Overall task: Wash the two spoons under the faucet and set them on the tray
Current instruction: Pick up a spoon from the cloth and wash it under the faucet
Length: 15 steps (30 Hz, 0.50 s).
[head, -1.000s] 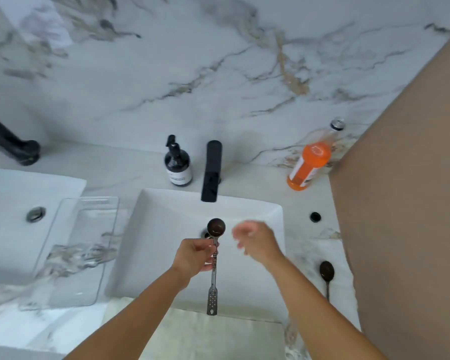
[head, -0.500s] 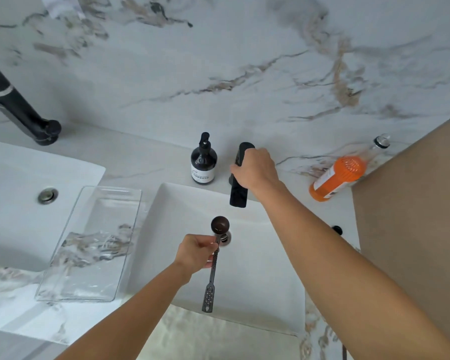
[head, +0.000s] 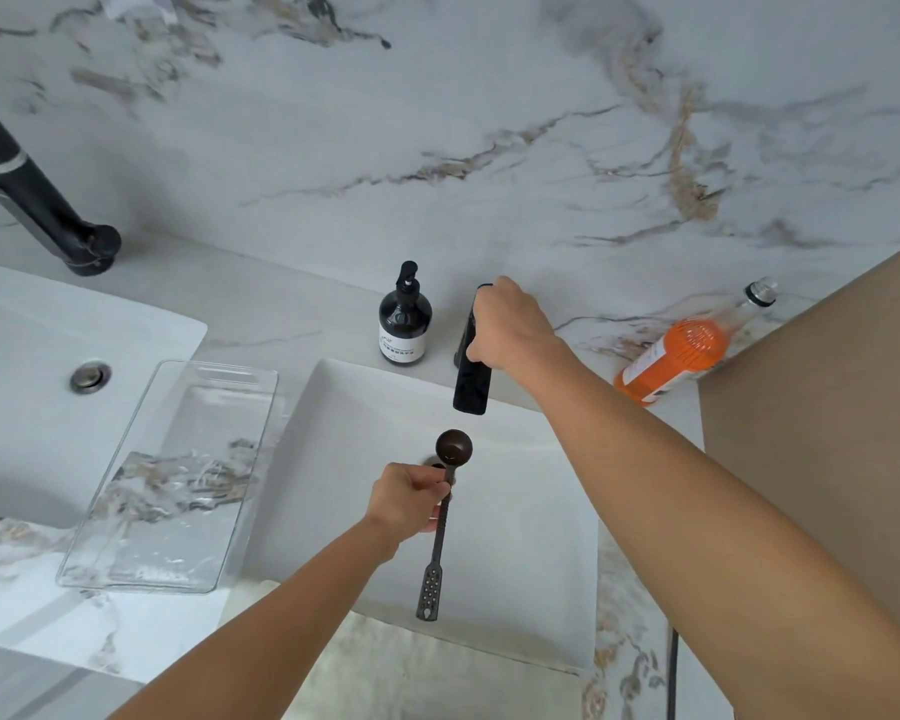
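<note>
The left hand (head: 409, 498) holds a dark spoon (head: 445, 517) over the middle of the white sink (head: 531, 563), fingers closed around the upper handle just below the round bowl. The bowl points toward the faucet (head: 471, 381) and sits a little short of its spout, with a gap of bare basin between them. The handle hangs toward the near rim, and its perforated end stops just inside that edge. No water is visible running from the spout.

The right hand (head: 510, 324) rests on top of the black faucet, fingers curled over its upper part. The right forearm crosses the sink's right side diagonally, leaving the basin's left half and the near right corner open.

The clear tray (head: 126, 553) lies on the counter just left of the sink, its right edge close along the sink's left rim, and nothing lies on it. A thin dark handle (head: 673, 667) shows at the bottom right on the counter strip between the sink and a brown panel (head: 827, 433); whether it is the second spoon cannot be told.

Behind the sink, a dark pump bottle (head: 405, 324) stands just left of the faucet, apart from it. An orange bottle (head: 687, 350) leans by the panel. A second sink (head: 32, 356) lies left of the tray.
</note>
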{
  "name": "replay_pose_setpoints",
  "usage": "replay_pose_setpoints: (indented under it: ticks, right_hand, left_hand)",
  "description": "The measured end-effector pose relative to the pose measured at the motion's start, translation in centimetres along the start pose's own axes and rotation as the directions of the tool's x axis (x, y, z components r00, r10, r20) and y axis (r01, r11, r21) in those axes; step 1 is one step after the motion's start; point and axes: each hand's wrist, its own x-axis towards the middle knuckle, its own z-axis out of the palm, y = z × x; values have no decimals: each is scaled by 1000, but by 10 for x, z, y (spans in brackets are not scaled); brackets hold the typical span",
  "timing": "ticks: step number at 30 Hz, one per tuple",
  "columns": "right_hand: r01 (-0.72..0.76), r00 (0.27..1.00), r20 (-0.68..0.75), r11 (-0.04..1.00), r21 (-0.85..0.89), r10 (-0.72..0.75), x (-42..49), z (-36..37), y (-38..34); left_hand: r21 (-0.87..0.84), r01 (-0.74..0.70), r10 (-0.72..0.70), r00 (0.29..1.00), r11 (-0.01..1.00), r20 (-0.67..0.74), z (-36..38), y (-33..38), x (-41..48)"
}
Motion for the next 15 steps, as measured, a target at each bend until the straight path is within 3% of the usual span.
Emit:
replay_pose_setpoints:
  ticks: [15]
  right_hand:
    - [22,996,82,1000,-21,-20,12,-24,5]
  left_hand:
    - [-23,-8,7,999,1000,-50,6,11,-5]
